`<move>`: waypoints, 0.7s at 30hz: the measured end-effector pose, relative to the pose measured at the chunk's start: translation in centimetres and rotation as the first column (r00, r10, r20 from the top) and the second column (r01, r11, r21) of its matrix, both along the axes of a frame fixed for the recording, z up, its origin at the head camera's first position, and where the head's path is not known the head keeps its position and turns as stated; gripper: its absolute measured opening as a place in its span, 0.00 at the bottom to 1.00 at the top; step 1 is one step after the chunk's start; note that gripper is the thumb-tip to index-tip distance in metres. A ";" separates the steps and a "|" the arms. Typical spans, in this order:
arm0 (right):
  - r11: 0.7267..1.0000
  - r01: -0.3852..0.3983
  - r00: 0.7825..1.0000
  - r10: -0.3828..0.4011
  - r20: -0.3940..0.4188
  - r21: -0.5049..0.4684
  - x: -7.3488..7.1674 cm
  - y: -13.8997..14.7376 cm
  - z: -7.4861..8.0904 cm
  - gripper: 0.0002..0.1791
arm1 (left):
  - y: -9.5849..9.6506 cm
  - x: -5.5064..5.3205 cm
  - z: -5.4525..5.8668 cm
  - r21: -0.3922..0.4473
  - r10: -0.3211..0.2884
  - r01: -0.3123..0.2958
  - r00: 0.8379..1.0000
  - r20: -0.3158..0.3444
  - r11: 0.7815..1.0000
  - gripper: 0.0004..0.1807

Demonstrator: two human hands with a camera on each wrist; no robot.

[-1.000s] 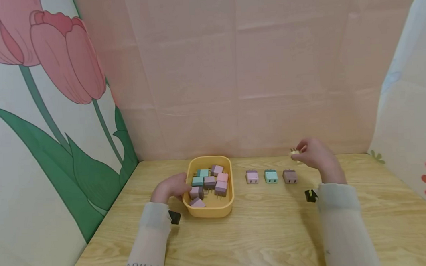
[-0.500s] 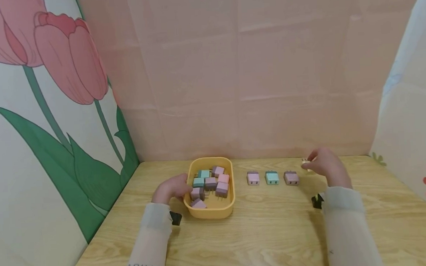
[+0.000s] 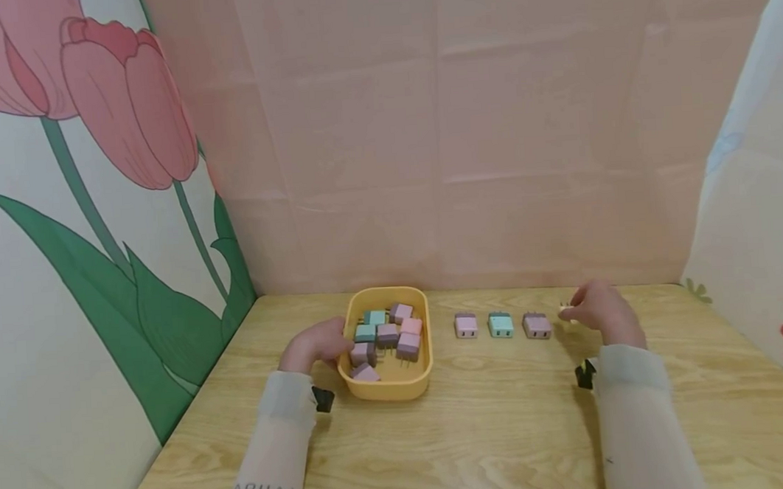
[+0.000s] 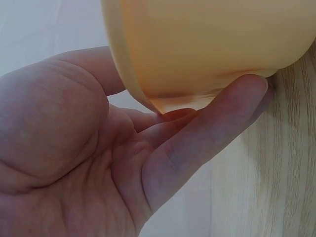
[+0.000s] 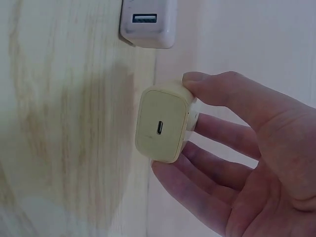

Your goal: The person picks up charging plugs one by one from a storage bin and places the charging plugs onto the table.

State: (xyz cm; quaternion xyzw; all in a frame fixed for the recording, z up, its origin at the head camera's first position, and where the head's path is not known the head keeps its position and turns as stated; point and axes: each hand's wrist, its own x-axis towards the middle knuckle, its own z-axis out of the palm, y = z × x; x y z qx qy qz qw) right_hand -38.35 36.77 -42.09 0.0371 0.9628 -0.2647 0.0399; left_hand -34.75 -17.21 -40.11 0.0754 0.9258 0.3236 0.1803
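My right hand (image 3: 604,311) pinches a pale yellow wall charger (image 5: 160,126) between thumb and fingers, low over the table at the right end of a row of chargers. Its USB-C port faces the right wrist camera. The row holds a lilac charger (image 3: 465,326), a mint charger (image 3: 500,325) and a mauve charger (image 3: 537,325), prongs pointing away from me. With the left hand (image 3: 317,344) I grip the left side of a yellow plastic bin (image 3: 389,392), thumb at the rim and fingers against the outer wall and underside (image 4: 222,39).
Inside the bin lie several chargers in a jumble, among them a teal charger (image 3: 365,334) and a pink charger (image 3: 410,325). The wood-grain table (image 3: 494,431) meets a pink cloth backdrop (image 3: 467,159) behind the row. A tulip-print panel (image 3: 132,236) stands at the left.
The right hand has carried the yellow charger rightward and down, past the mauve charger to close over the table. My left hand has kept its grip on the bin.
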 end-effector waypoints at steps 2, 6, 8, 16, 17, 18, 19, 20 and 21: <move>1.000 0.002 1.000 -0.002 0.003 -0.002 -0.2 0.1 -0.3 0.32 | 0.0 0.0 0.0 -0.001 -0.002 0.002 1.000 -0.002 1.000 0.22; 1.000 0.013 1.000 -0.013 0.008 -0.003 -0.2 0.1 -0.6 0.33 | 0.1 0.0 0.1 0.003 -0.002 0.002 1.000 0.000 1.000 0.22; 1.000 0.016 1.000 -0.016 0.013 -0.001 0.0 -0.2 -0.5 0.33 | 0.0 0.0 0.0 0.005 -0.001 0.001 1.000 0.005 1.000 0.22; 0.999 0.027 1.000 -0.027 0.010 0.024 0.5 -0.9 -0.1 0.31 | 0.0 -0.1 -0.1 0.014 0.002 -0.002 1.000 0.005 1.000 0.22; 0.999 0.027 1.000 -0.027 0.013 0.024 0.5 -0.9 -0.1 0.31 | 0.0 -0.1 -0.1 0.014 0.003 -0.003 1.000 0.006 1.000 0.22; 0.999 0.030 0.999 -0.030 0.016 0.024 0.4 -0.9 -0.1 0.31 | 0.0 -0.1 -0.1 0.013 0.004 -0.004 1.000 0.005 1.000 0.22; 0.999 0.030 0.999 -0.030 0.019 0.024 0.4 -0.9 -0.2 0.31 | 0.0 -0.1 -0.1 0.010 0.005 -0.005 1.000 0.005 1.000 0.22; 0.999 0.030 0.999 -0.031 0.021 0.023 0.4 -0.9 -0.2 0.31 | 0.0 -0.1 -0.1 0.008 0.007 -0.007 1.000 0.006 1.000 0.22; 0.999 0.030 0.999 -0.031 0.023 0.023 0.3 -0.8 -0.3 0.32 | 0.0 -0.1 -0.1 0.004 0.006 -0.006 1.000 0.005 1.000 0.22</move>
